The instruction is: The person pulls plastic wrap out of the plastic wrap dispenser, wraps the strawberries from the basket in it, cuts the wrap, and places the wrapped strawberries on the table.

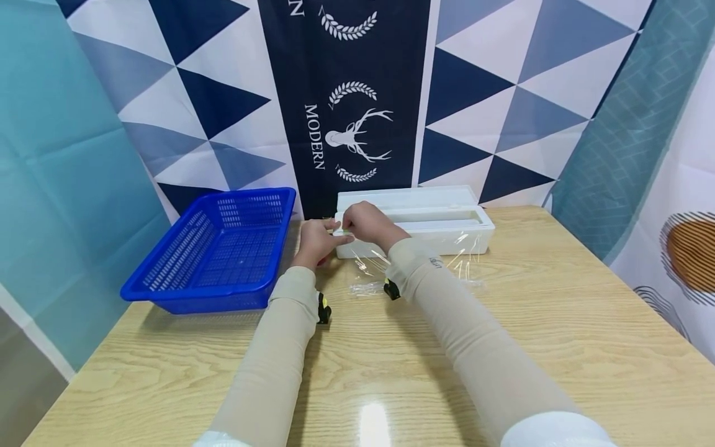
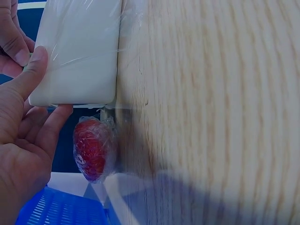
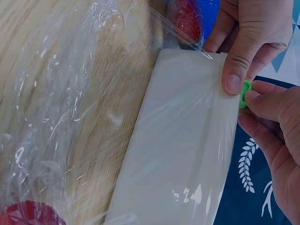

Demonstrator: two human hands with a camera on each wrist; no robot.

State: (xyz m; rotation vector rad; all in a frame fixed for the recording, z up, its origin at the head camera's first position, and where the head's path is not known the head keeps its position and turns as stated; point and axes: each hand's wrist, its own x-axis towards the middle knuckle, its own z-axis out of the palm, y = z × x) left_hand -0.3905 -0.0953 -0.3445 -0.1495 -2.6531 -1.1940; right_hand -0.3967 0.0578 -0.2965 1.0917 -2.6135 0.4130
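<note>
A long white cling film dispenser (image 1: 436, 243) lies on the table with its lid raised at the back. Clear cling film (image 3: 51, 93) hangs over its front and trails onto the wood. My left hand (image 1: 316, 241) grips the dispenser's left end, thumb along the top edge and fingers against the end face. Just beside it, my right hand (image 1: 367, 223) pinches a small green slider (image 3: 244, 94) at the dispenser's edge. Near the left hand sits a red, roundish item wrapped in film (image 2: 93, 149); its kind is unclear.
A blue plastic basket (image 1: 262, 288) stands to the left of the dispenser. Another red thing (image 3: 33, 213) shows partly at the lower left corner of the right wrist view. A patterned cloth (image 1: 346, 62) hangs right behind the table (image 1: 346, 372).
</note>
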